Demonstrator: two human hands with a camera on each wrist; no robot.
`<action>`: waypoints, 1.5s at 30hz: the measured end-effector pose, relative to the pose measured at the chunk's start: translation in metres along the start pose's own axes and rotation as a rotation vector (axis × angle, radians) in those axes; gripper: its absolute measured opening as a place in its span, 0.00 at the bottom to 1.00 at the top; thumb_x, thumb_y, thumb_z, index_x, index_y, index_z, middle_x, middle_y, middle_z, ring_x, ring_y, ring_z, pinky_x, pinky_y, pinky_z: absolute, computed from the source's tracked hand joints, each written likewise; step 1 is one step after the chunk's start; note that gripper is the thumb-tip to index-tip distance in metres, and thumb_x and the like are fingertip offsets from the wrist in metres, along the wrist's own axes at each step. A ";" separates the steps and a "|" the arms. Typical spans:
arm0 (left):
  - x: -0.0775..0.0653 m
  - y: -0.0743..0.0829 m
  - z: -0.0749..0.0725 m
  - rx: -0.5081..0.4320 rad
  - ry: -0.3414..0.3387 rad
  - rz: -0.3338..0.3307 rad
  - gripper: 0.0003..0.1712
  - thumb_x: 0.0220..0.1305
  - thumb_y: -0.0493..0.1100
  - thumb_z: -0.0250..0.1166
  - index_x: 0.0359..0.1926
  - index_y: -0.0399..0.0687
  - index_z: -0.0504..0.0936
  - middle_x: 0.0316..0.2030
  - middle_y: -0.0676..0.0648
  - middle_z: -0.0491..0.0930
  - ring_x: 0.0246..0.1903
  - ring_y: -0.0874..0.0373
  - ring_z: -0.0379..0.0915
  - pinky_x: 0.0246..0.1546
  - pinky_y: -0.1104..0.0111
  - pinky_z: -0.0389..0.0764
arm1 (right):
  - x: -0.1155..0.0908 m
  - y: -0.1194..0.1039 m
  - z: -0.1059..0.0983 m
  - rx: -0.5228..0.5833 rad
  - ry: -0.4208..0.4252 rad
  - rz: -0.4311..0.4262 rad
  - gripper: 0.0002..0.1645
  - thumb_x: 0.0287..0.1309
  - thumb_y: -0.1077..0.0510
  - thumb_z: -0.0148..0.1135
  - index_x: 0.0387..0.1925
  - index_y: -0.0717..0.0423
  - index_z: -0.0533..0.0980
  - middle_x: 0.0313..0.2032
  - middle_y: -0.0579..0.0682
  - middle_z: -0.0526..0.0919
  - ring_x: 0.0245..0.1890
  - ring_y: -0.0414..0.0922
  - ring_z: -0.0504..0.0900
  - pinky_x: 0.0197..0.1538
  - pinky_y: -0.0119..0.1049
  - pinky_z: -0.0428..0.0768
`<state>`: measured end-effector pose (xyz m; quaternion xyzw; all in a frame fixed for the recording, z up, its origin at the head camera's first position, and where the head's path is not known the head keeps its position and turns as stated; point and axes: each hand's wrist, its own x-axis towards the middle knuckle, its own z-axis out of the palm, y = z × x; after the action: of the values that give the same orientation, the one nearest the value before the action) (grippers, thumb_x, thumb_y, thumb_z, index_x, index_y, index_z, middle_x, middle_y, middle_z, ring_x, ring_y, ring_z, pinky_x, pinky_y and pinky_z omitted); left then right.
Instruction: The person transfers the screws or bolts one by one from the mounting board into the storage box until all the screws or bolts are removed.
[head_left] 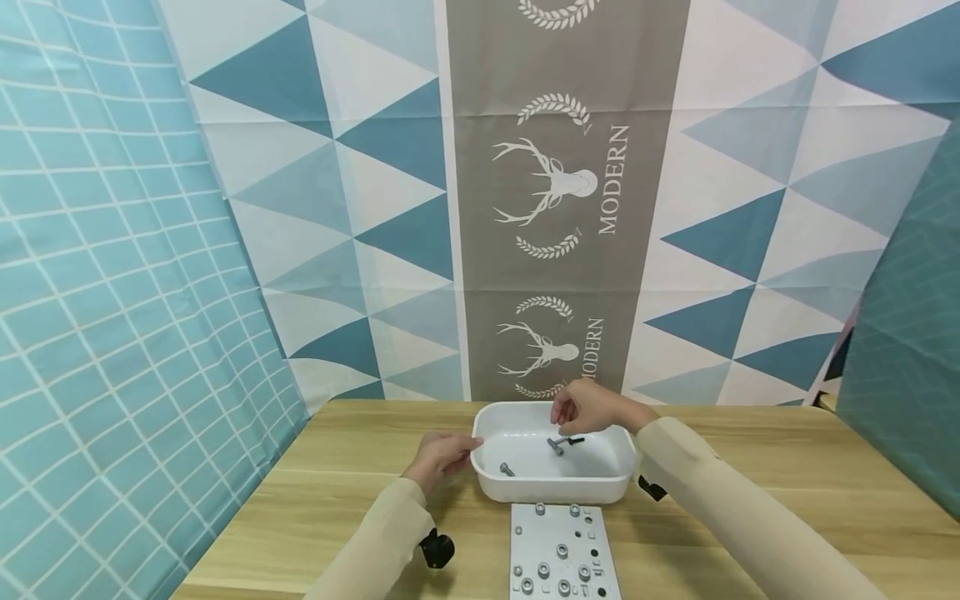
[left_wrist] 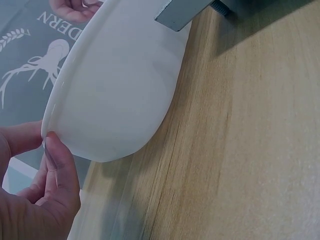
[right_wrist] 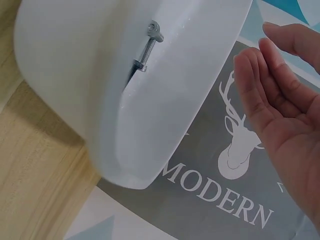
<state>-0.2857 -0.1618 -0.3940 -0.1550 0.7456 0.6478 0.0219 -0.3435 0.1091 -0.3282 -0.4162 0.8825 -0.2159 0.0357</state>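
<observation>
Pinching the tub [head_left: 555, 490] with my left hand [head_left: 444, 455], I have bolts [head_left: 555, 447] under my loose, empty right hand [head_left: 592, 407]; if I tug the rim, they might roll away.

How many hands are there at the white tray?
2. The left hand pinches the rim of the tray; the right hand hovers by its far side.

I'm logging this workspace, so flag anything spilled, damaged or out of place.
Nothing stands out: the white tray sits upright on the wood-grain tabletop, the loose bolts lie inside it, the metal plate shows no visible damage, and no spill shows.
</observation>
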 end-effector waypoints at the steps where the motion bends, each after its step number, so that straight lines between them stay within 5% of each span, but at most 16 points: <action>1: 0.000 0.000 0.000 0.000 -0.001 -0.001 0.21 0.55 0.40 0.73 0.47 0.31 0.82 0.33 0.47 0.81 0.31 0.61 0.77 0.39 0.71 0.85 | -0.001 0.000 0.000 0.006 -0.001 0.003 0.07 0.49 0.65 0.68 0.33 0.63 0.81 0.29 0.48 0.85 0.28 0.30 0.77 0.34 0.22 0.79; 25: 0.001 0.004 -0.001 -0.010 -0.005 -0.016 0.20 0.56 0.39 0.72 0.47 0.30 0.82 0.33 0.46 0.82 0.28 0.62 0.75 0.33 0.76 0.82 | -0.030 -0.049 0.003 0.110 -0.114 -0.071 0.08 0.52 0.65 0.68 0.36 0.63 0.81 0.32 0.53 0.85 0.30 0.30 0.78 0.37 0.24 0.82; 45: -0.001 0.002 0.000 -0.012 -0.005 -0.002 0.20 0.56 0.39 0.72 0.47 0.29 0.82 0.32 0.47 0.82 0.28 0.63 0.76 0.32 0.77 0.81 | -0.046 -0.064 0.022 0.203 -0.184 -0.159 0.08 0.51 0.68 0.68 0.36 0.63 0.81 0.33 0.56 0.85 0.30 0.26 0.77 0.39 0.25 0.83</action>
<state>-0.2851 -0.1615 -0.3922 -0.1542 0.7414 0.6527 0.0237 -0.2622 0.1001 -0.3273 -0.4971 0.8135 -0.2670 0.1408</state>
